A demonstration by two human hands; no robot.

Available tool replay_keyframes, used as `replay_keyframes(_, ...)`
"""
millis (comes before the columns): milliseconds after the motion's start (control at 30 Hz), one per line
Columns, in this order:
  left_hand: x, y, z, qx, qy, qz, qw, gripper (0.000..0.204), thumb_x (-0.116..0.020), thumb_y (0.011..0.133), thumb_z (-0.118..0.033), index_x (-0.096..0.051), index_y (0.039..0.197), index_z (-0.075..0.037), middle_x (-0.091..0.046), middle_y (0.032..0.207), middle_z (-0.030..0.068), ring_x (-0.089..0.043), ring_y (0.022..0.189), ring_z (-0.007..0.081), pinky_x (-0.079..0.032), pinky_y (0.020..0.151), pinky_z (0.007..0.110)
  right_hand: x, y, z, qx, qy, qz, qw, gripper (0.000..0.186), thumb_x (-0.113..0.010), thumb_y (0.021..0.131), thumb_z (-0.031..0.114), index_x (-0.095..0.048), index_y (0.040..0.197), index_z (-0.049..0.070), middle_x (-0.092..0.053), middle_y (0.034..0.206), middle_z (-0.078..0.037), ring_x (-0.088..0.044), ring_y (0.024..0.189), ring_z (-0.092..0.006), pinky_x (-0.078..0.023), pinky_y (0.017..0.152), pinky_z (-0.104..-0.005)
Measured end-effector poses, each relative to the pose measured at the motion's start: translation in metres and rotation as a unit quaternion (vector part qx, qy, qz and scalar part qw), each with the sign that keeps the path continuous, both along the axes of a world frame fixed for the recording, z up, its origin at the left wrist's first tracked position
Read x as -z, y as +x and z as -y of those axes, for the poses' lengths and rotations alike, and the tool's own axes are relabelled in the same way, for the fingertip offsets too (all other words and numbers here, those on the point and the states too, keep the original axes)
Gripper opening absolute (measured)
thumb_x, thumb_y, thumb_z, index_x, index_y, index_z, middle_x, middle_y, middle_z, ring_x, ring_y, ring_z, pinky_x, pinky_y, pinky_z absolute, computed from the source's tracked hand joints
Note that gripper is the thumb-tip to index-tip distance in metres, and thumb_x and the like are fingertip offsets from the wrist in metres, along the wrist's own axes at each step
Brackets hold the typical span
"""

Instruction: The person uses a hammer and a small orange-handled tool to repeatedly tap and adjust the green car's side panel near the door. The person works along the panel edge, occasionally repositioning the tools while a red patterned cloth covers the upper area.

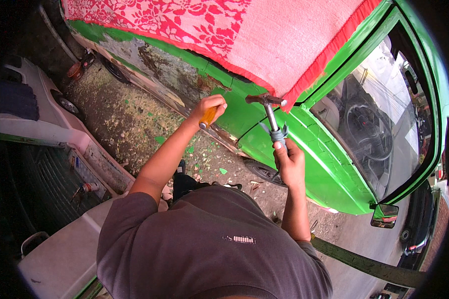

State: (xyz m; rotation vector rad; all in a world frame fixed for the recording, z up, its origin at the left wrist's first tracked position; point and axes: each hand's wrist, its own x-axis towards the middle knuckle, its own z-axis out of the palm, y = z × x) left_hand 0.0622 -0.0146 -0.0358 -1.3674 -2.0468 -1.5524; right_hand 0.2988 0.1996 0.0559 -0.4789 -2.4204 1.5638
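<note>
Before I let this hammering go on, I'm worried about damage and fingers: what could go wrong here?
1. The hammer is raised in the right hand close above the left hand, which grips an orange-handled tool against the green car body; a glancing blow might hit the fingers.
2. The hammer head sits right at the red cloth edge and could snag it.
3. The window is near; a wild swing might strike it.

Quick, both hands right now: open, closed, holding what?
Left hand: closed around an orange tool handle, against the green car body.
Right hand: closed on the hammer shaft, head raised.
</note>
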Motion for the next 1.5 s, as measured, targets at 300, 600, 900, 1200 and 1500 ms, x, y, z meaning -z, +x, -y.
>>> replay_keyframes(300, -0.021, -0.018, 0.002, -0.012, -0.039, 0.022, 0.999, 0.020, -0.060, 0.093, -0.011, -0.053, 0.078, 0.001, -0.051, 0.070, 0.0107, -0.052, 0.062, 0.0234, -0.044, 0.059, 0.035, 0.000, 0.000, 0.001, -0.008, -0.005, -0.001, 1.000, 0.032, -0.066, 0.094, 0.031, -0.064, 0.090, 0.000, -0.051, 0.058, -0.003, -0.047, 0.055, -0.0112, -0.040, 0.052, -0.0322)
replay_keyframes(600, -0.025, -0.034, 0.007, -0.024, -0.031, 0.069, 0.997, 0.024, -0.059, 0.093, -0.017, -0.053, 0.078, 0.001, -0.053, 0.069, 0.0108, -0.053, 0.064, 0.0234, -0.043, 0.061, 0.038, 0.004, -0.003, 0.001, -0.012, 0.004, -0.002, 1.000, 0.031, -0.066, 0.093, 0.031, -0.064, 0.091, 0.000, -0.050, 0.058, -0.004, -0.045, 0.055, -0.0132, -0.039, 0.052, -0.0335)
replay_keyframes(900, -0.022, -0.040, -0.004, -0.091, -0.117, 0.076, 0.986, 0.025, -0.059, 0.094, -0.019, -0.053, 0.079, -0.001, -0.053, 0.068, 0.0089, -0.051, 0.065, 0.0155, -0.044, 0.062, 0.034, -0.034, -0.009, 0.037, -0.085, 0.111, -0.126, 0.982, 0.029, -0.070, 0.090, 0.029, -0.061, 0.091, 0.001, -0.051, 0.061, -0.012, -0.048, 0.054, -0.0211, -0.041, 0.053, -0.0364)
replay_keyframes(1200, -0.025, -0.043, -0.004, -0.106, -0.120, 0.082, 0.984, 0.020, -0.061, 0.089, -0.025, -0.058, 0.088, -0.005, -0.063, 0.081, 0.0187, -0.066, 0.084, 0.0352, -0.050, 0.071, 0.042, -0.033, -0.041, 0.050, -0.075, 0.258, -0.055, 0.962, 0.033, -0.066, 0.092, 0.031, -0.055, 0.087, 0.000, -0.059, 0.066, -0.023, -0.061, 0.064, -0.0435, -0.047, 0.057, -0.0480)
replay_keyframes(1500, -0.050, -0.044, -0.012, -0.109, -0.211, 0.119, 0.964, 0.025, -0.061, 0.090, -0.029, -0.061, 0.089, -0.005, -0.062, 0.076, 0.0182, -0.062, 0.071, 0.0316, -0.048, 0.067, 0.043, -0.049, -0.028, 0.049, -0.066, 0.088, -0.155, 0.982, 0.031, -0.065, 0.095, 0.028, -0.054, 0.085, 0.000, -0.054, 0.060, -0.015, -0.056, 0.053, -0.0277, -0.042, 0.053, -0.0387)
